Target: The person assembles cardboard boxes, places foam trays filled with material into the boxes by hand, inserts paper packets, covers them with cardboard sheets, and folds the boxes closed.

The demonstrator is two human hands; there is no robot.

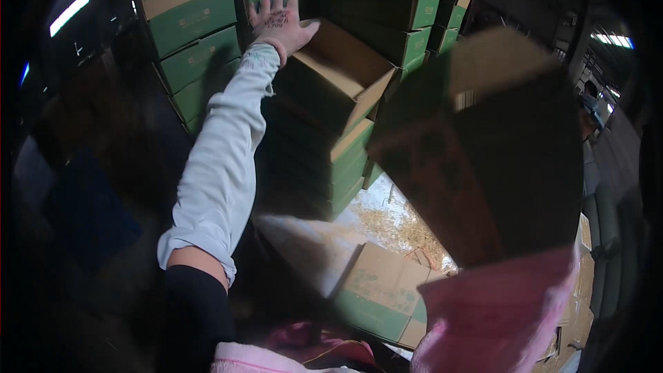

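Note:
My left hand (281,23), in a light glove bearing print, is stretched forward with its fingers spread. It is over the left rim of an open cardboard box (357,70); I cannot tell whether it touches the box. That box tops a stack of green-and-tan cartons (348,168), and its inside shows bare cardboard. Close in on the right, a large dark cardboard box (513,160) is tilted and blurred, with a barcode-like label on it. Pink cloth (492,316) lies against its lower edge. My right hand is out of view.
Tall stacks of green-and-tan cartons (199,52) rise at the back left, with more cartons (422,15) behind the open box. A closed carton (383,290) lies low in front of me. Straw-like litter (399,223) covers the pale floor. A person (590,109) is at the far right.

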